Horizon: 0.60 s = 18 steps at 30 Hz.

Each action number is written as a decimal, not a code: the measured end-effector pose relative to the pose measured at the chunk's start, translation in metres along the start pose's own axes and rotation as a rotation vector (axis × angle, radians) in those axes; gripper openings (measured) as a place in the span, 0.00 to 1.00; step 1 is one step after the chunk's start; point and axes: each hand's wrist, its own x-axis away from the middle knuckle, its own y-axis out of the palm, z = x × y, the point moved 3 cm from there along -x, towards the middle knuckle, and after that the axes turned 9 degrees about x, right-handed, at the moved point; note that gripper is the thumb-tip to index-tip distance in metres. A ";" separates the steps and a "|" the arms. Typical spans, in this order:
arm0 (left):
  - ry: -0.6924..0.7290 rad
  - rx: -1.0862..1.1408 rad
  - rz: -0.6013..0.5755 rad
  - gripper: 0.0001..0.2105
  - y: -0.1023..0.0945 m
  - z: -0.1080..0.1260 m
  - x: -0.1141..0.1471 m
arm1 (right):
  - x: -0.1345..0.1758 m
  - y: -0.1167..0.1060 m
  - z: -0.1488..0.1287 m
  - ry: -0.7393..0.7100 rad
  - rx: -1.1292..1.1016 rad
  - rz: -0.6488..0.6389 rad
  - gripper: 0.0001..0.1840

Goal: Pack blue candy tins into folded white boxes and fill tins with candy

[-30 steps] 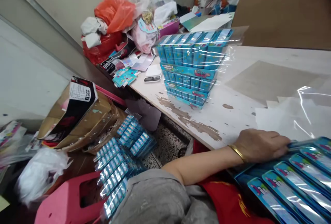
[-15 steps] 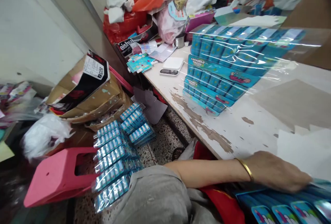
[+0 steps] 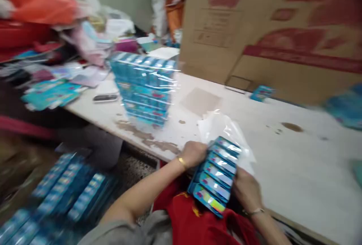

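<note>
A pack of small blue candy boxes in a row, with shiny silvery ends, is tilted above my lap at the table's front edge. My left hand grips its upper left side, fingers partly hidden behind it. On its right side my right hand is closed around the edge, its fingertips out of sight. Just beyond the pack, a clear plastic bag lies on the white table. Further left stands a stack of blue packs in glossy clear wrap.
A large cardboard box stands along the back. Blue flat cards and a white scale sit at the left end, near piled bags. More wrapped blue packs are at lower left. A small blue carton lies by the box.
The view has swung right. My left hand, earlier reaching over blue boxes at the lower right, now holds a pack together with my right hand, which has come into view.
</note>
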 end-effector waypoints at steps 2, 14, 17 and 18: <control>0.048 -0.023 -0.009 0.12 -0.007 -0.006 0.004 | 0.007 -0.007 0.007 0.063 0.008 -0.016 0.16; 0.186 -0.030 -0.107 0.08 -0.003 0.010 0.094 | 0.057 -0.015 -0.003 -0.225 -0.128 -0.174 0.16; 0.291 -0.001 -0.208 0.06 -0.004 0.015 0.116 | 0.065 -0.018 -0.005 -0.328 -0.195 -0.260 0.15; 0.331 0.018 -0.253 0.05 -0.005 0.018 0.121 | 0.066 -0.020 -0.006 -0.360 -0.227 -0.278 0.14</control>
